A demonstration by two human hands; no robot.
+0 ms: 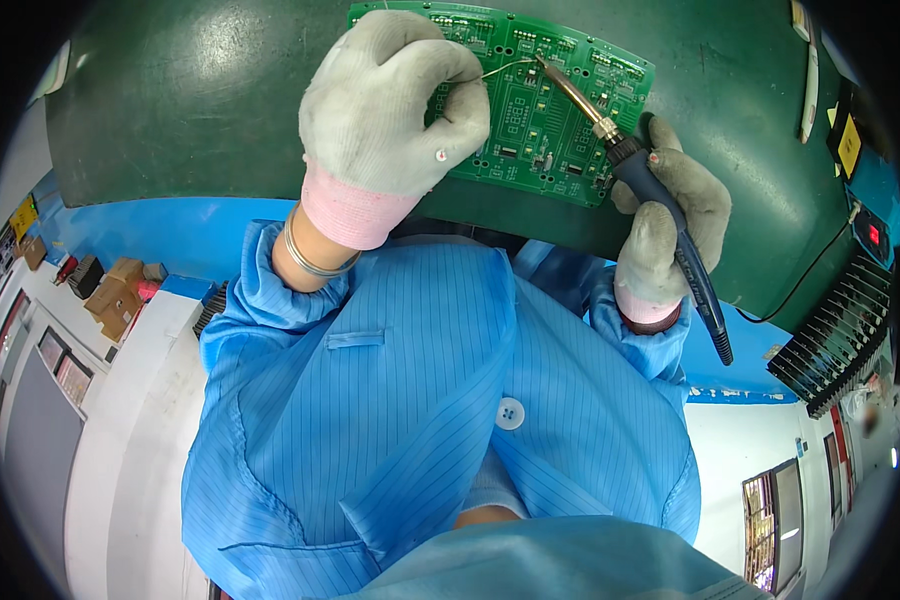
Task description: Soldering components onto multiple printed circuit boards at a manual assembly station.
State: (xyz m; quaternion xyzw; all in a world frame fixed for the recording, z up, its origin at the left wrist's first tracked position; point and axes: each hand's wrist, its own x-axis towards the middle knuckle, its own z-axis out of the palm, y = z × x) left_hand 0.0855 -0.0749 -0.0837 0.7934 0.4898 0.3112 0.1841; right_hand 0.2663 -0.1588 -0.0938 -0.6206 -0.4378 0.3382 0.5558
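A green circuit board (515, 150) lies flat on the dark green work mat (200, 110), dotted with small parts. My right hand (675, 200), in a grey glove with a pink cuff, is closed round the dark blue handle of a soldering iron (660, 195). The iron's tip rests at or just over the board's upper middle. My left hand (400, 100), gloved the same way, hangs over the board's left part and pinches a thin solder wire (507, 68). The wire's free end meets the iron's tip, or nearly so. The left fingers hide part of the board.
At the right stands a blue soldering station (873, 232) with a red display, its black cable (795, 290) running along the mat. Below it is a black slotted rack (835, 335). A pale stick-like thing (809, 95) lies at the far right. Cardboard boxes (117, 297) sit off to the left.
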